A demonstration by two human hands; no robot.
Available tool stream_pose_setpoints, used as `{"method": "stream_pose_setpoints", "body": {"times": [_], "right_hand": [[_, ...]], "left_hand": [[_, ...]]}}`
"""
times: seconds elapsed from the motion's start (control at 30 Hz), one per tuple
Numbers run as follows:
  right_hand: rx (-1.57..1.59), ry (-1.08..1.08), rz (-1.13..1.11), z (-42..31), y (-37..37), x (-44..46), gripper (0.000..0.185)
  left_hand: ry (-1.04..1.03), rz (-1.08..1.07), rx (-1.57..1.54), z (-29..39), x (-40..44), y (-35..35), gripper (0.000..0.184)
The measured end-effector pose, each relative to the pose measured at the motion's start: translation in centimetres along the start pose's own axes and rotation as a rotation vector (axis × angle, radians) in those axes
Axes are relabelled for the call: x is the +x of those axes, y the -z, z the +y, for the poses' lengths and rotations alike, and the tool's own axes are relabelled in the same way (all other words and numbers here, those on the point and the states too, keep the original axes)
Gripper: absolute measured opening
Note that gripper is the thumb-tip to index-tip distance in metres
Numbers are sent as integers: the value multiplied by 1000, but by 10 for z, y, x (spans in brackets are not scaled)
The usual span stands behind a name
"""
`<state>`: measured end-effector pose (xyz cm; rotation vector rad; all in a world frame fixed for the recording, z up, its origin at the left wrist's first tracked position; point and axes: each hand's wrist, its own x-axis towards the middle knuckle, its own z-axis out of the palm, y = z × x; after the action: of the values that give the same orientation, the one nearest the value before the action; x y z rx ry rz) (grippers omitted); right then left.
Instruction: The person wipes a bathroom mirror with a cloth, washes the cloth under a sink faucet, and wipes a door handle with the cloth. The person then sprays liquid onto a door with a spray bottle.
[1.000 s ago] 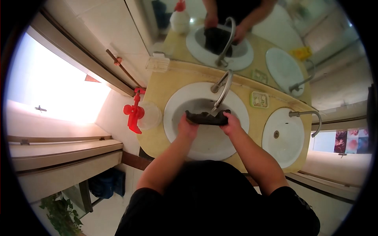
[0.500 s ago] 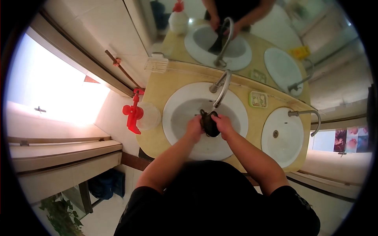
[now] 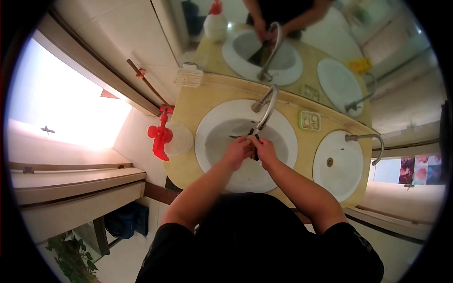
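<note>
Over the white washbasin (image 3: 278,174), just by the tip of the gooseneck faucet (image 3: 271,108), you've got the dark cloth (image 3: 256,154) bunched between both hands. Your left hand (image 3: 237,152) is curled around it, fingers folded in; your right hand (image 3: 265,152) pinches its other side, thumb toward the spout. Hands almost meet; exact finger contact hidden. Dark ends poke out past your left fingertips. Soap dish (image 3: 310,120) sits right of the basin on the yellow counter (image 3: 188,104), red-headed spray bottle (image 3: 161,134) at left.
</note>
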<state>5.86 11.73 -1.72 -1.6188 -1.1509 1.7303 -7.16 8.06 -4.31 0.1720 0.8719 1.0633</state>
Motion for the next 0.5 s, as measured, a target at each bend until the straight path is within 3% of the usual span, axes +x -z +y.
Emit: {"method": "stream_pose_setpoints", "body": {"times": [0.07,0.17,0.4,0.43,0.5], "right_hand": [[113,-28,3,2,1,4,31],[318,-96,-7,-1,3,5,31],[581,-238,36,-1,4,16,31],[580,-238,35,-4,3,18,31],[756,-459,-85,-9,3,21,30]], "left_hand": [[-113,192,103,-8,-1,1,33],[-32,293,165,0,-5,8,38],[-10,315,281,-5,-3,30,38],[65,327,255,-10,1,42,42],[142,337,228,-16,-1,46,48]]}}
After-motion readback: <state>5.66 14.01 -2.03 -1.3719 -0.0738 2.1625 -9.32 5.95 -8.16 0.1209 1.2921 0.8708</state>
